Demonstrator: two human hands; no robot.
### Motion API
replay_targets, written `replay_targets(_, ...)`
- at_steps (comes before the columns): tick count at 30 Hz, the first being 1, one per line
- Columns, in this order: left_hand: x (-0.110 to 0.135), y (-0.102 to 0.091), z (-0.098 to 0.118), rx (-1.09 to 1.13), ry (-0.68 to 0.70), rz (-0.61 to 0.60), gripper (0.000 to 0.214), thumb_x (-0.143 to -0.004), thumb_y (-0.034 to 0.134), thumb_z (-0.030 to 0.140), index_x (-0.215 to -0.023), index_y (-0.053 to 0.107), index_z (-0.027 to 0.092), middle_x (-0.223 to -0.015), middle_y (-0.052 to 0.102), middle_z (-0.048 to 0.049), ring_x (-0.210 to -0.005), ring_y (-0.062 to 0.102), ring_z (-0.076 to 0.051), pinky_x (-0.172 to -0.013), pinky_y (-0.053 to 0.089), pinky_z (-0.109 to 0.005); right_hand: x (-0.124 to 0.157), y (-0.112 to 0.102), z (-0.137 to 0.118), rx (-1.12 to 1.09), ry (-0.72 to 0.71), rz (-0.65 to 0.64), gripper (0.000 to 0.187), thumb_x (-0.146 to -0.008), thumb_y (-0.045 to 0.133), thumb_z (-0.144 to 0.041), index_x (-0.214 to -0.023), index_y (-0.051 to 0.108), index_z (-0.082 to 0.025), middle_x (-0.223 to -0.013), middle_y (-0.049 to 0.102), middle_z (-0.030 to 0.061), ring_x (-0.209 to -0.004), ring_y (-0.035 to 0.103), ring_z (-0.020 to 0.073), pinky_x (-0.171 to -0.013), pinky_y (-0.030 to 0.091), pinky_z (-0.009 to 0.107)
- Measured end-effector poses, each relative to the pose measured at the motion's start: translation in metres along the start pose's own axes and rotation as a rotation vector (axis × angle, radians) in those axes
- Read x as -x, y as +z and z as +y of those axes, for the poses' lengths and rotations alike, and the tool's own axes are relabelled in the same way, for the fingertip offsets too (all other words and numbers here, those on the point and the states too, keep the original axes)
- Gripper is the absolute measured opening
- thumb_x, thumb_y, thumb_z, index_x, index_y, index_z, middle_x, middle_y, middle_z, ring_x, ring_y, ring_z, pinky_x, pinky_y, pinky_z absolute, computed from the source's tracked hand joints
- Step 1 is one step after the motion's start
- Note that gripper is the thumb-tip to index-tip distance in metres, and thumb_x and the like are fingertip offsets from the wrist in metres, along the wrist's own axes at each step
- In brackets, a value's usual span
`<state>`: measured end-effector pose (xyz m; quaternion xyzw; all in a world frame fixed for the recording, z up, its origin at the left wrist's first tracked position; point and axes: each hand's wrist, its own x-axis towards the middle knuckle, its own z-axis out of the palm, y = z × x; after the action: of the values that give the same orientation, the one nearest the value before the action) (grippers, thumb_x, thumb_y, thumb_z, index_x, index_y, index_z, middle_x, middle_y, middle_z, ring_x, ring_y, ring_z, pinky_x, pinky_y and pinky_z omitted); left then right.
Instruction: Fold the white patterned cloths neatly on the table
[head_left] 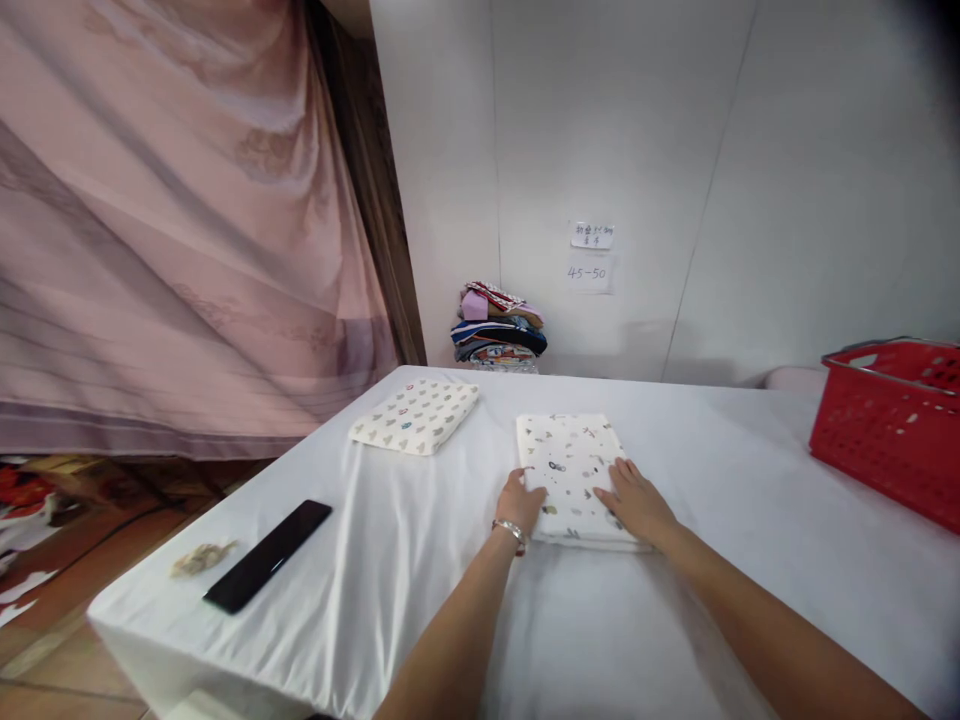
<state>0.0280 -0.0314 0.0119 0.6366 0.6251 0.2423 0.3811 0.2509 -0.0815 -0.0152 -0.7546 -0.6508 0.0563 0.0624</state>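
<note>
A folded white cloth (pixel 570 460) with small grey and dark printed motifs lies on the white-covered table (pixel 420 560) in front of me. My left hand (pixel 521 503), with a bracelet at the wrist, holds the cloth's near left edge; its thumb rests on top and its other fingers curl at the side, partly hidden. On the right part of the cloth, my right hand (pixel 637 505) lies flat with its fingers stretched out and thumb apart. Farther left lies a second folded cloth (pixel 416 415), white with grey motifs, which neither hand touches.
A black phone (pixel 268 555) and a small beige crumpled item (pixel 201 559) lie at the table's left. A red basket (pixel 892 430) stands at right. Behind the table's far edge are stacked folded fabrics (pixel 499 330). A pink curtain (pixel 187 220) hangs at left.
</note>
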Motion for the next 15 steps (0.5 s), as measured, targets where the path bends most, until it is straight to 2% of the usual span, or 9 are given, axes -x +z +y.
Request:
replay_targets(4,-0.002,-0.011,-0.010,-0.057,-0.012,0.024,0.052,-0.074,0.056,0.028,-0.124,0.043,0.018,-0.103,0.065,-0.0067,-0.097,0.060,-0.020,-0.081,0.043,-0.026,0.006,0.001,-0.006,-0.025,-0.035,-0.022,0.078,-0.086,0.019,-0.062,-0.139,0.028,-0.005,-0.148,0.014,0.0134,-0.136,0.005,0.0246,-0.108,0.019,0.037)
replay_targets(10,-0.009,-0.019,-0.022,-0.209,-0.046,-0.121,0.048,-0.072,0.058,0.033,-0.116,0.051,0.017,-0.109,0.063,-0.0093,-0.101,0.058,-0.022,-0.081,0.043,-0.027,0.014,-0.001,-0.008,-0.004,-0.059,-0.045,0.080,-0.084,0.019,-0.064,-0.139,0.028,-0.007,-0.148,0.013,0.0113,-0.136,0.004,0.0234,-0.109,0.016,0.038)
replay_targets(15,-0.044,-0.025,-0.012,-0.199,-0.052,-0.081,0.052,-0.082,0.043,0.048,-0.121,0.048,0.014,-0.121,0.056,-0.0137,-0.110,0.054,-0.023,-0.087,0.041,-0.028,0.001,-0.015,-0.023,0.029,-0.038,-0.031,0.077,-0.084,0.021,-0.061,-0.140,0.026,-0.007,-0.148,0.012,0.0126,-0.136,0.002,0.0257,-0.110,0.008,0.043)
